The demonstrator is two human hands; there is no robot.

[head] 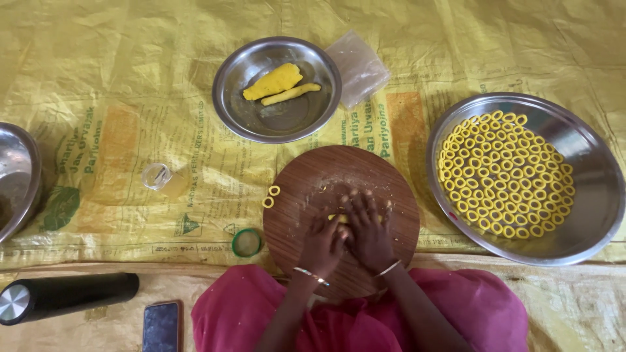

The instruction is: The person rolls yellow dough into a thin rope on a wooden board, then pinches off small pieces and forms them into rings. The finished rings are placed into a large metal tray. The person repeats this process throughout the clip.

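**Hands press yellow dough on a round board**

Both hands sit together on the wooden board [319, 179], palms down and fingers spread flat. The left hand [323, 244] and right hand [368, 231] touch side by side, each wrist wearing a thin bangle. Between and under the fingers shows a small bit of yellow dough [337, 218], pressed against the wood; neither hand is closed around it, both lie open on top.

Two small dough rings [270, 196] lie at the board's left edge, touching each other and apart from the hands.

To the right, a large steel tray [587, 195] holds many more yellow rings packed in close rows. Above the board, a steel bowl [261, 124] carries a lump of dough and a rolled strip beside it. A clear plastic bag [357, 66] lies just right of that bowl.

Left of the board stand a small glass [158, 176] and a green lid [246, 242]. Another steel bowl [16, 176] shows partly at the far left. A black cylinder [65, 296] and a phone [161, 326] lie near the bottom left. Everything rests on a yellow printed sheet [130, 65], and pink cloth [469, 306] covers the person's lap.
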